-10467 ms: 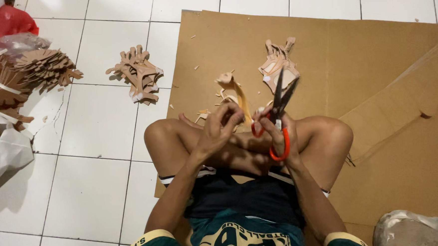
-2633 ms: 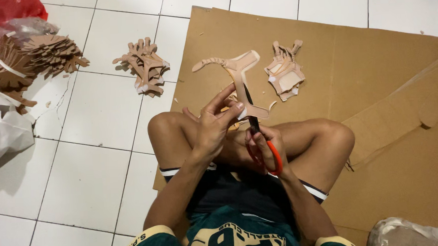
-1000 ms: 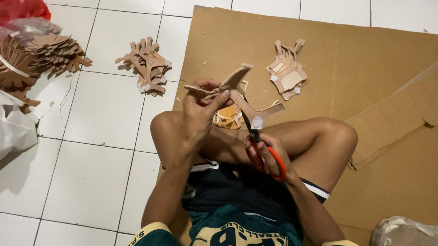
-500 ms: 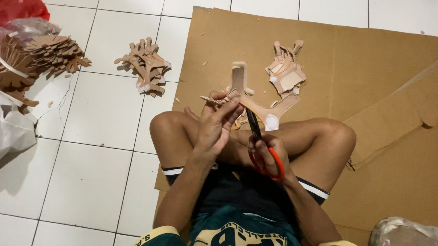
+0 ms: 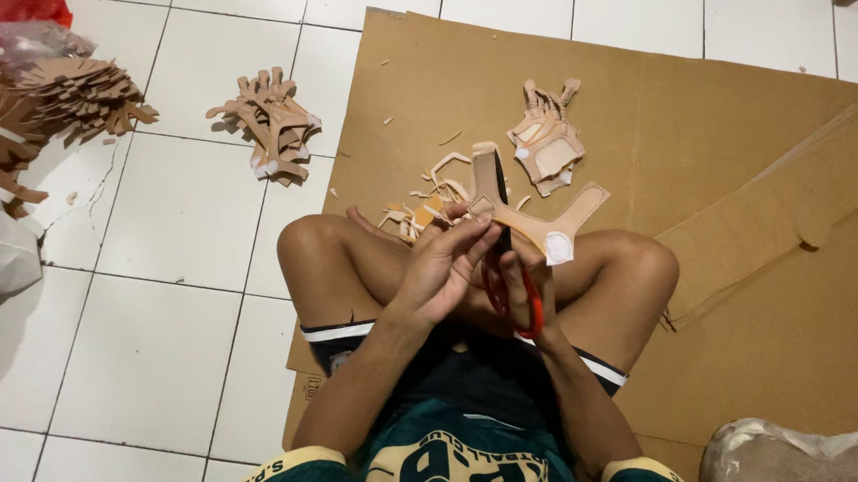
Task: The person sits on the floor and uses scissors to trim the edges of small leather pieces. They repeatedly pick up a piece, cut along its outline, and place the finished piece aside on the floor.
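Cut-out piece over crossed legs, small stack behind on cardboard sheet, another pile left on tiles.

White tiled floor with dark grout lines fills the left side; a large flat cardboard sheet covers it at right, under even light.

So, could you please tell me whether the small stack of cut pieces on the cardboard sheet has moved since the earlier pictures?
No. The stack of cut pieces lies on the same part of the cardboard sheet, below its far edge, as before.
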`<state>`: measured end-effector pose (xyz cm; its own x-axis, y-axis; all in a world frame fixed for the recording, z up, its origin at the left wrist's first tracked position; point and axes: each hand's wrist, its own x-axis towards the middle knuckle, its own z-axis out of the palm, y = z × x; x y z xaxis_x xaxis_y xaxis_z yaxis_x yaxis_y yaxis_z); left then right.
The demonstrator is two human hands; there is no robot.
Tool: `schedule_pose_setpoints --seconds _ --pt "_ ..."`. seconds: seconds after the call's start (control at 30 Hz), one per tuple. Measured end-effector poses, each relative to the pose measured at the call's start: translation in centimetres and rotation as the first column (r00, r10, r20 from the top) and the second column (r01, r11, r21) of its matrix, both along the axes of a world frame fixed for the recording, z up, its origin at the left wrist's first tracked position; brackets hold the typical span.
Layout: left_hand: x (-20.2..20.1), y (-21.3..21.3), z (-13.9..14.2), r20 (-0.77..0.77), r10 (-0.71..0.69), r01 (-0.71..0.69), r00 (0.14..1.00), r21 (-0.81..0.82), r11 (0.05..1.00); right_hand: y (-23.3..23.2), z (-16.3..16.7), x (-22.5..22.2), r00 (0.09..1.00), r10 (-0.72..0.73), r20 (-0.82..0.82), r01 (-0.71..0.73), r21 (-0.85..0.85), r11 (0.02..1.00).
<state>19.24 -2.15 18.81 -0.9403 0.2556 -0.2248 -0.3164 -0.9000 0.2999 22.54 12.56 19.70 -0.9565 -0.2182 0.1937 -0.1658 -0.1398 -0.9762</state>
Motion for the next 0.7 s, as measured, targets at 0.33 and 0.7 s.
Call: schedule_pose_setpoints --seconds 0.33,0.7 --pt "-4.5 -4.9 2.6 -0.107 0.13 -0.148 0.986 -0.177 0.973 2.5 -3.0 -0.2 0.971 0.133 0.199 -0.146 0.055 0.988" --pt "-3.5 -5.2 4.2 -0.295 -0.087 -0.091 0.952 -0.539 0.837 1.8 0.7 -0.2 0.976 0.162 0.143 -0.16 -0.025 0.987"
